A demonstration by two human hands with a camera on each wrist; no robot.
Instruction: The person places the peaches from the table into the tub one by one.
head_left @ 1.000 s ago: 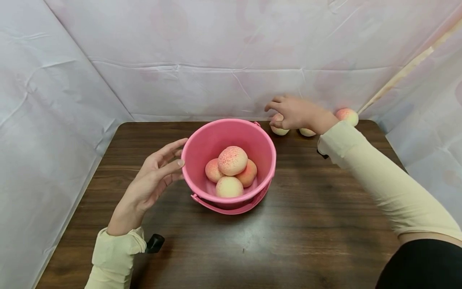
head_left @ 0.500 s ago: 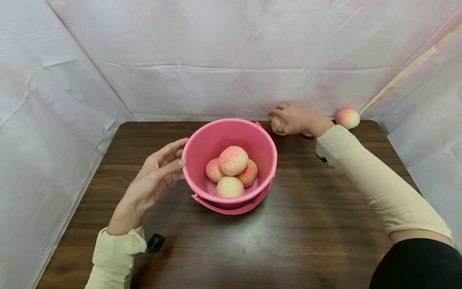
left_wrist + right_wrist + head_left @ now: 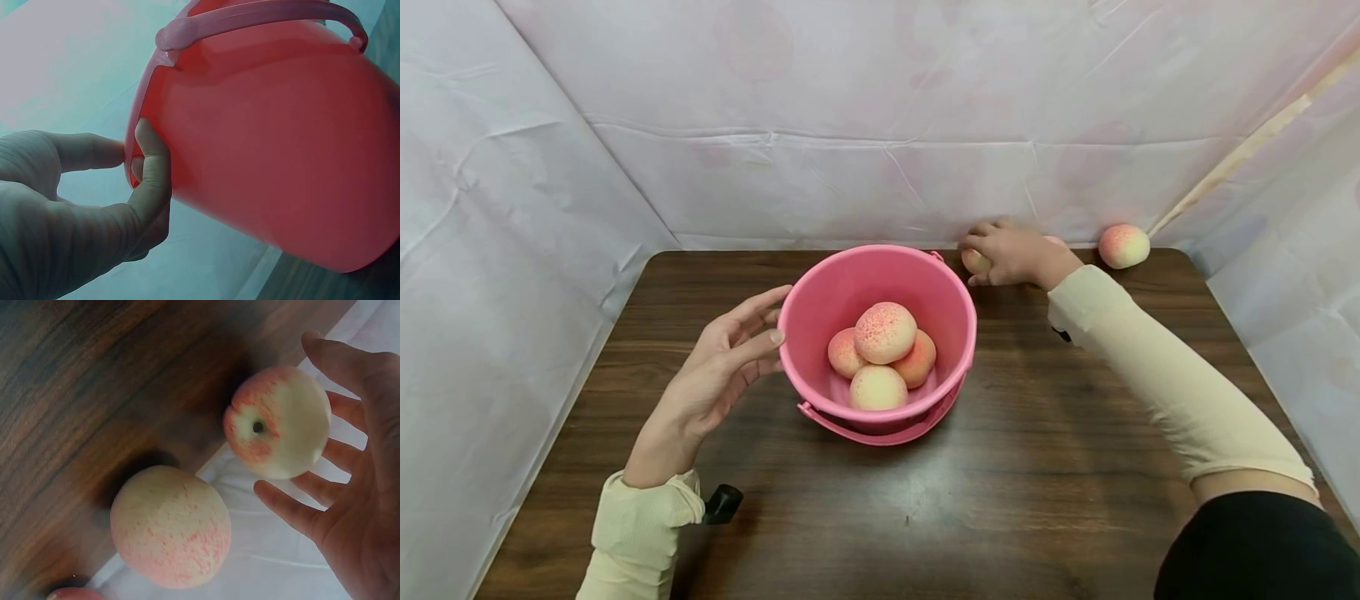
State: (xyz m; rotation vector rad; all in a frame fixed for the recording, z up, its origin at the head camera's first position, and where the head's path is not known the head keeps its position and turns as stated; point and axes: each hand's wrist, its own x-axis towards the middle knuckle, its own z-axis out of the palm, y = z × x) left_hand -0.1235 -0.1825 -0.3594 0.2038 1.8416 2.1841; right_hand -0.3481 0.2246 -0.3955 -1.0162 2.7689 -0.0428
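Note:
A pink bucket stands on the table with several peaches inside, their skins yellow and speckled red. My left hand pinches its left rim between thumb and fingers; the left wrist view shows the thumb and fingers on both sides of the rim. At the table's back edge my right hand is around a peach. In the right wrist view its fingers spread behind that peach, and the thumb stands apart from it. A second peach lies beside it, mostly hidden by the hand in the head view.
Another peach lies at the back right corner of the dark wooden table. A white sheet hangs right behind the table and on both sides. The bucket's handle is folded down at the front.
My right hand has come down from above the peach to around it, and the peach is shifted slightly. The left hand and bucket keep their place.

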